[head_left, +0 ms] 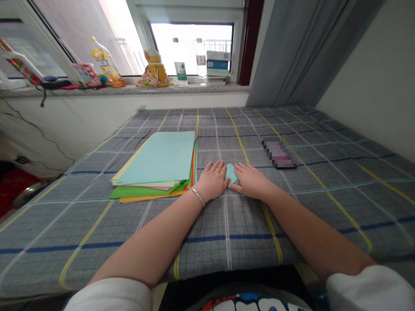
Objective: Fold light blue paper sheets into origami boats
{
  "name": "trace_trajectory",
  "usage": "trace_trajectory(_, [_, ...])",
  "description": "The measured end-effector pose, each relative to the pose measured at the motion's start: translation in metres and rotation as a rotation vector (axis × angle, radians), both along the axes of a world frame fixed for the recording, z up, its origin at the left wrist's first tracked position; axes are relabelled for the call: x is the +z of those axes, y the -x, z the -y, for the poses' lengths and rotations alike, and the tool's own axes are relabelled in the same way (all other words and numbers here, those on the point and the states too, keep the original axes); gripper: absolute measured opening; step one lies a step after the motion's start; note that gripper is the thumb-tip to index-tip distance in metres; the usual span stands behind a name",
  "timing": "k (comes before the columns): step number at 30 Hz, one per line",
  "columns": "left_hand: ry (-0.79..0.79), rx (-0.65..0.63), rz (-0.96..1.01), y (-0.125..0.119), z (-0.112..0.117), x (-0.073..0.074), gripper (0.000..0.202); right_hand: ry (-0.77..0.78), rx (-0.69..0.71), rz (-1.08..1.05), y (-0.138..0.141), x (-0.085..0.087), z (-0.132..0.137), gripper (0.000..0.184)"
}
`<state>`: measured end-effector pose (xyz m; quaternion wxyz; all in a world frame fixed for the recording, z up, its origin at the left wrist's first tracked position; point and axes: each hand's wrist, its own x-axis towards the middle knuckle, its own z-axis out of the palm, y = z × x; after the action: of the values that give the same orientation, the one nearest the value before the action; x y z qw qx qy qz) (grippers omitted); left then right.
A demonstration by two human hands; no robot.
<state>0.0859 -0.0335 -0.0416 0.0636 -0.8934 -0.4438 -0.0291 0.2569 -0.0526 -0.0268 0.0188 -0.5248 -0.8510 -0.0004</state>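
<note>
A small piece of folded light blue paper (231, 173) with a pointed top lies on the checked cloth between my hands. My left hand (212, 179) rests flat at its left side, fingers stretched forward and thumb on the paper's lower edge. From the right, my right hand (251, 179) lies over the paper's other side, its fingers extended and its thumb near the lower corner. Both hands cover parts of the folded paper, so its full outline is hidden. A silver bracelet (198, 197) circles my left wrist.
Left of my hands lies a stack of coloured paper (158, 157), light blue on top. A phone (279, 153), its screen blurred, lies to the right. Bottles, a tube (180, 72) and boxes (218, 65) line the windowsill (194, 89) beyond the cloth-covered surface (207, 229).
</note>
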Motion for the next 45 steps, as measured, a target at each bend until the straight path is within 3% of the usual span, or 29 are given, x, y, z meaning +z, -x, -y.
trace_trajectory(11, [-0.035, 0.137, -0.116, -0.008, 0.020, 0.020, 0.066, 0.001, 0.010, 0.045, -0.015, 0.020, -0.002, 0.031])
trace_trajectory(17, [-0.014, 0.113, -0.127, -0.008, 0.020, 0.031, 0.057, 0.023, -0.070, 0.043, -0.018, 0.025, -0.001, 0.026])
trace_trajectory(21, [-0.034, 0.055, -0.077, -0.003, 0.016, 0.029, 0.054, -0.002, -0.070, -0.027, -0.020, 0.019, -0.003, 0.024])
trace_trajectory(26, [-0.132, 0.044, 0.102, 0.005, 0.009, 0.015, 0.050, -0.061, -0.174, -0.279, -0.023, -0.001, -0.015, 0.025])
trace_trajectory(30, [-0.122, 0.092, 0.233, 0.006, 0.003, 0.005, 0.048, -0.038, -0.177, -0.471, -0.023, -0.016, -0.026, 0.050])
trace_trajectory(34, [0.005, 0.134, 0.384, 0.004, -0.004, -0.001, 0.046, 0.059, -0.216, -0.635, -0.024, -0.025, -0.033, 0.058])
trace_trajectory(37, [0.128, 0.114, 0.537, 0.004, -0.009, -0.004, 0.049, 0.185, -0.248, -0.811, -0.026, -0.024, -0.035, 0.045])
trace_trajectory(40, [0.254, 0.062, 0.719, 0.005, -0.012, -0.005, 0.065, 0.306, -0.222, -0.989, -0.027, -0.019, -0.032, 0.028])
trace_trajectory(45, [0.463, 0.131, 0.988, 0.005, -0.014, -0.004, 0.081, 0.340, -0.267, -1.321, -0.021, -0.012, -0.027, 0.034])
